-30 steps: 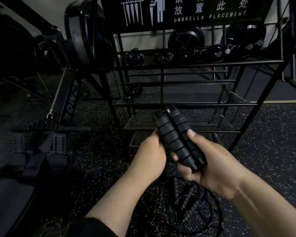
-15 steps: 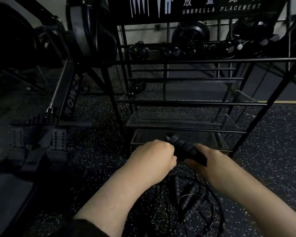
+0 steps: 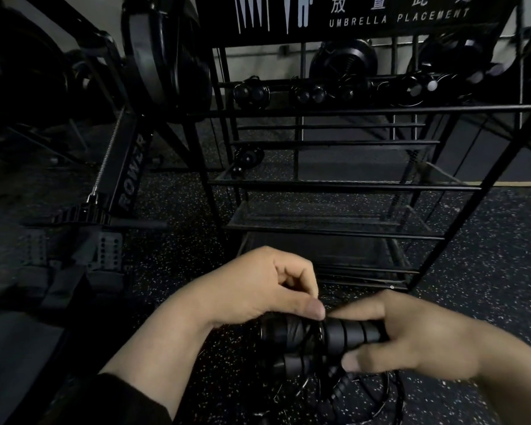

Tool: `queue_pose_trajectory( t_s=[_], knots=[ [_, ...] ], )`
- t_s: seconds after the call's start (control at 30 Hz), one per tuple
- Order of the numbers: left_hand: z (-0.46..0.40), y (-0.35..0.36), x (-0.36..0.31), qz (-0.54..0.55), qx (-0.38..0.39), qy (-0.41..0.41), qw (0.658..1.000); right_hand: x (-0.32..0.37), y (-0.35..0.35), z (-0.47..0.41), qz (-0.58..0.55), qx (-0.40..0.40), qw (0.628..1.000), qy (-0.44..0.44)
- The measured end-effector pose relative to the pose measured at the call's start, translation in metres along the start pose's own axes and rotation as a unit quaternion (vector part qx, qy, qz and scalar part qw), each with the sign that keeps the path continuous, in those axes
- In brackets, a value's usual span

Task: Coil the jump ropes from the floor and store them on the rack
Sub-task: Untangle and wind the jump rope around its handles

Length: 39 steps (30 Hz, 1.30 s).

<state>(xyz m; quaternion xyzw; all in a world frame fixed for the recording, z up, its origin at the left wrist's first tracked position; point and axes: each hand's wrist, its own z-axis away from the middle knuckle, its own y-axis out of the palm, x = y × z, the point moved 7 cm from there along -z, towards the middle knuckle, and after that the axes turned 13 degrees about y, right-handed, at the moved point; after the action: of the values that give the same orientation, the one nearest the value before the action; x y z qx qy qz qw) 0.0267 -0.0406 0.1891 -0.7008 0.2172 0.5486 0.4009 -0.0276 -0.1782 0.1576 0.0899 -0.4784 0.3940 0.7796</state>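
Holding the rope handles [image 3: 344, 332] level, right hand [image 3: 411, 342] wraps them — left hand [image 3: 258, 289] pinches the cord at the handles, likely to wind it (loose rope [image 3: 365, 397] still on floor); rack [image 3: 334, 185] just ahead.

Two hands [image 3: 258, 289] [image 3: 411, 335], two rope handles [image 3: 334, 332] [image 3: 292, 365], one rack [image 3: 350, 185].

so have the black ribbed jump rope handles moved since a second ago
Yes. The black ribbed jump rope handles dropped from in front of the black metal rack's mesh shelf to below it, now lying sideways.
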Motion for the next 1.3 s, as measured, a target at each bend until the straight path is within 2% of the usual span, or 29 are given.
queue_pose_trajectory(
  t_s=[0.17,0.27,0.3,0.4,0.47,0.7,0.87,0.93,1.1,1.17,1.23,1.3],
  knots=[
    [-0.009,0.001,0.007,0.168,-0.081,-0.002,0.982,0.016,-0.012,0.011,-0.065,-0.049,0.993,-0.088],
    [-0.011,0.009,0.006,0.269,-0.115,-0.003,0.956,0.014,-0.019,0.012,-0.106,-0.095,0.984,-0.106],
    [-0.01,0.01,0.01,0.273,-0.136,0.004,0.952,0.013,-0.021,0.012,-0.114,-0.11,0.981,-0.108],
    [-0.005,0.004,0.03,0.207,-0.226,0.007,0.952,0.01,-0.031,0.013,-0.125,-0.167,0.972,-0.111],
    [-0.004,0.002,0.036,0.194,-0.256,0.001,0.947,0.006,-0.032,0.013,-0.145,-0.172,0.968,-0.107],
    [-0.006,-0.002,0.034,0.158,-0.256,0.014,0.954,0.012,-0.027,0.015,-0.144,-0.147,0.974,-0.096],
    [-0.014,-0.014,0.017,0.101,-0.264,0.12,0.952,0.007,-0.027,0.013,-0.165,-0.116,0.978,-0.052],
    [-0.016,-0.02,0.02,0.08,-0.252,0.13,0.956,0.006,-0.028,0.011,-0.162,-0.11,0.98,-0.039],
    [-0.017,-0.018,0.036,0.08,-0.23,0.05,0.969,0.001,-0.026,0.015,-0.104,-0.091,0.99,0.03],
    [-0.014,-0.028,0.034,0.057,-0.277,0.038,0.958,-0.008,-0.03,0.016,-0.009,-0.107,0.99,0.088],
    [-0.005,-0.045,0.032,0.047,-0.35,0.011,0.935,-0.021,-0.036,0.015,0.113,-0.155,0.97,0.152],
    [0.004,-0.06,0.031,-0.027,-0.38,-0.032,0.924,-0.03,-0.042,0.013,0.128,-0.213,0.953,0.171]
  ],
)
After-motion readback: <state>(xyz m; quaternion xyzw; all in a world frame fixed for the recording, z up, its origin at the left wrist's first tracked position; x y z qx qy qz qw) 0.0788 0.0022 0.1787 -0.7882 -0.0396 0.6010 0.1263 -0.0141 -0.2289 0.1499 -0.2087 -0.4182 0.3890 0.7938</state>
